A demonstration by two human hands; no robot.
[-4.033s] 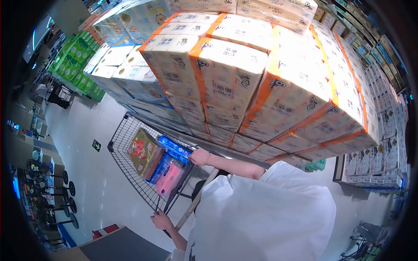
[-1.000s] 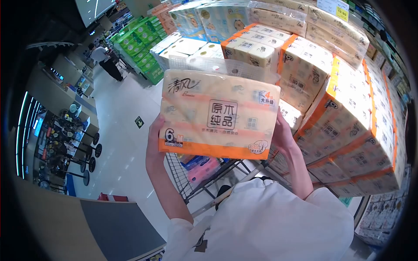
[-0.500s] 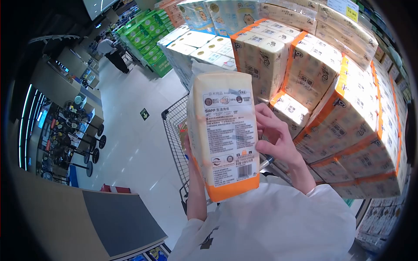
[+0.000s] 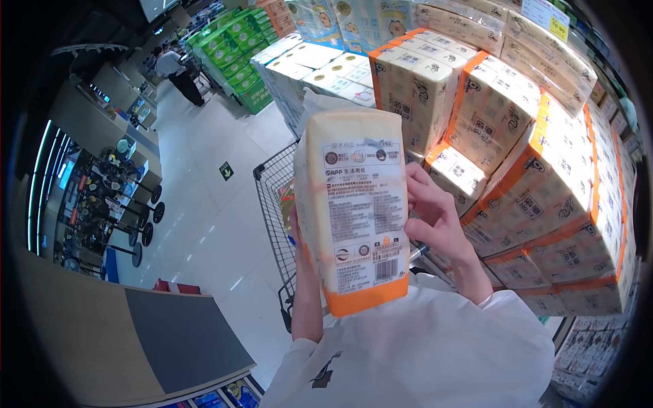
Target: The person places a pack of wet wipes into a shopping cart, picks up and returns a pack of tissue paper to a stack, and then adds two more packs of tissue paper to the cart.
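A cream pack of tissues (image 4: 366, 211) with an orange bottom band is held upright in front of my chest. Its side with printed text, small logos and a barcode faces me. Clear wrapping sticks up at its top left. My left hand (image 4: 297, 238) grips the pack's left side, most of its fingers hidden behind it. On the other side, my right hand (image 4: 439, 216) has bent fingers and a thumb against the right edge. Behind and below the pack stands a wire shopping cart (image 4: 266, 194), partly covered by it.
Stacked tissue packs with orange bands (image 4: 530, 204) rise close on my right. White-and-blue packs (image 4: 326, 71) and green packs (image 4: 235, 54) stand farther ahead. A grey-and-tan counter (image 4: 183, 333) is at lower left. Down the aisle, a person (image 4: 178, 75) stands beside a cart.
The view has shifted slightly, and the pack sits a little farther right in it. Both hands keep their places on the pack. The distant person appears slightly farther right.
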